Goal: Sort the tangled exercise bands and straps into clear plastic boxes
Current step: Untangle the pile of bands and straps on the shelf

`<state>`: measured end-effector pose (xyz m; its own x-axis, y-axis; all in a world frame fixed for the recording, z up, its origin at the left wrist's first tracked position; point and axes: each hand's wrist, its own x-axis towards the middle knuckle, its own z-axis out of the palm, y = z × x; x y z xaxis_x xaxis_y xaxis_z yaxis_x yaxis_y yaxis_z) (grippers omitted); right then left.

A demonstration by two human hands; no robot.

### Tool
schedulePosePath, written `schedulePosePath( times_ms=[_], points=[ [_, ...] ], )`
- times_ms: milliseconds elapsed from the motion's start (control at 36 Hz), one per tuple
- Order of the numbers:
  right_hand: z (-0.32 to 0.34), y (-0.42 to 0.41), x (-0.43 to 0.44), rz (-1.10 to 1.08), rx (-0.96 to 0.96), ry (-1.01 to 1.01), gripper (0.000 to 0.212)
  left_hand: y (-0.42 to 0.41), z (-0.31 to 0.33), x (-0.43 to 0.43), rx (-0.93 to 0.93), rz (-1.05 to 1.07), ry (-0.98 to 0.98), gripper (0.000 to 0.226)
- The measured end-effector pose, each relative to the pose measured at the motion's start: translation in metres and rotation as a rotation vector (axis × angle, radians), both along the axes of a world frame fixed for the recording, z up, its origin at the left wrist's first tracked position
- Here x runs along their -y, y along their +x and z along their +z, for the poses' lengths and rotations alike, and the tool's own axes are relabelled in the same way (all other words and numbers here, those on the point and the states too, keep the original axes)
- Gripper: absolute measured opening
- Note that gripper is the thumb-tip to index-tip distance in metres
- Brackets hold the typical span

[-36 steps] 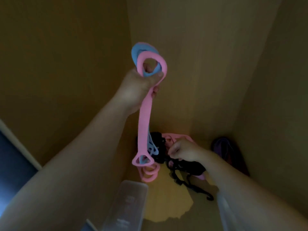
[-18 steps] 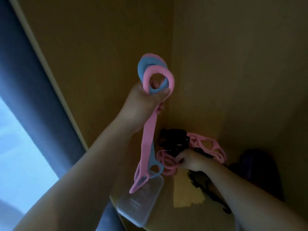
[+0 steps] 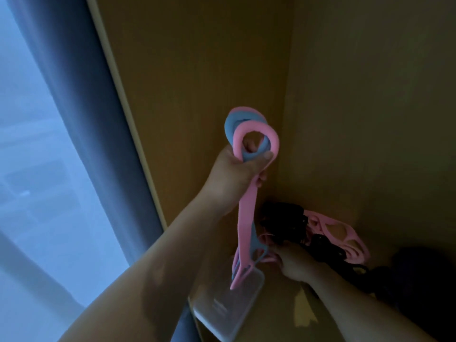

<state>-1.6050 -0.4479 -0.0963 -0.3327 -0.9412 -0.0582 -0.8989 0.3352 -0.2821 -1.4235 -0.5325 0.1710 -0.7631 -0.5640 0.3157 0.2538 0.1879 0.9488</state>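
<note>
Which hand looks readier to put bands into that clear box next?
Left, probably. The left hand grips the pink band and blue band, and their lower ends dangle just above the clear box. The right hand is down at the black straps instead.

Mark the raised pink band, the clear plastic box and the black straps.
pink band (image 3: 248, 213), head view, its straight hanging stretch
clear plastic box (image 3: 222, 314), head view, its flat face
black straps (image 3: 283, 218), head view, top of the bundle
</note>
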Motion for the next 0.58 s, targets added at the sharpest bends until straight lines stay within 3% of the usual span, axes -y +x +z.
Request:
schedulePosePath(
  times_ms=[167, 250, 389, 583],
  points=[
    [0.092, -0.017, 0.006, -0.453, 0.449, -0.315, 0.035, -0.008, 0.005, 0.005, -0.013, -0.002, -0.032, 0.008],
    [0.141, -0.032, 0.004, -0.551, 0.656, -0.476, 0.032, -0.015, 0.009, 0.008, -0.038, 0.006, -0.043, 0.009],
    [0.226, -0.050, -0.016, -0.503, 0.804, -0.708, 0.025, -0.030, 0.017, 0.008, -0.087, 0.014, 0.015, 0.024],
    [0.288, -0.075, -0.045, -0.526, 0.682, -0.777, 0.026, -0.054, 0.025, 0.005, -0.139, -0.031, 0.072, 0.025]
  ],
)
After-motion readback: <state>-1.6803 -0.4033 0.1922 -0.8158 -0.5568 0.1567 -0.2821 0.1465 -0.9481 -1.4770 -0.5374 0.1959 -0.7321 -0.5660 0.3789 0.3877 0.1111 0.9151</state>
